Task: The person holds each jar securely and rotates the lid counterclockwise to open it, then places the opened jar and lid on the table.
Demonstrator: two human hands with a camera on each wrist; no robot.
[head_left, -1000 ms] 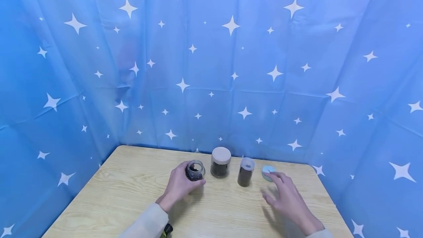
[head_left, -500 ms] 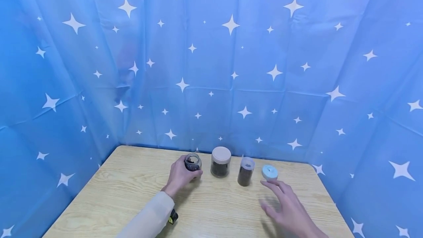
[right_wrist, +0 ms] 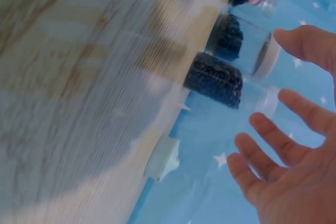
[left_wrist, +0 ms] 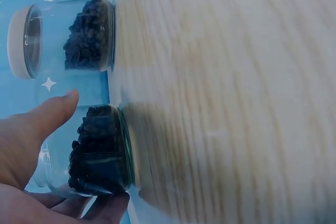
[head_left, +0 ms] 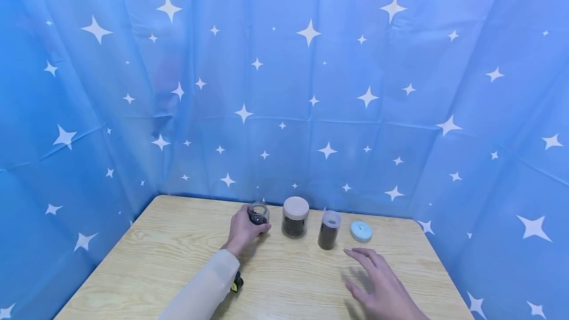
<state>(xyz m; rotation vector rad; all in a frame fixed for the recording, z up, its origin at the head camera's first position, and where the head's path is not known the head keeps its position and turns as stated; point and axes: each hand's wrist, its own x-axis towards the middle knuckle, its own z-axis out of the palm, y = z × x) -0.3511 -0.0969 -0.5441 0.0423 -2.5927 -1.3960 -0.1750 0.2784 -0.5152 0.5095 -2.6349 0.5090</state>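
Observation:
My left hand [head_left: 242,231] curls round a lidless glass jar [head_left: 259,214], which is partly filled with dark, bean-like pieces. In the left wrist view, the thumb lies on one side of this jar [left_wrist: 102,153] and the fingers on the other, with its base at the tabletop. Held over the table at the right, my right hand [head_left: 378,283] has its fingers spread and touches nothing. Beyond its fingertips lies a round, light-blue piece like a lid [head_left: 361,231]. A slim clear container [head_left: 329,231] with dark contents stands left of that piece.
Between the held jar and the slim container stands a wider jar [head_left: 295,219] with a pale lid and dark contents. All sit near the back edge of the wooden table [head_left: 178,241], before a blue star-patterned curtain [head_left: 284,88]. A small black-and-yellow item [head_left: 237,282] shows beside the left sleeve.
The left hand and its jar have moved back and slightly left, towards the table's rear edge. My right hand has drawn away from the light-blue piece, towards me.

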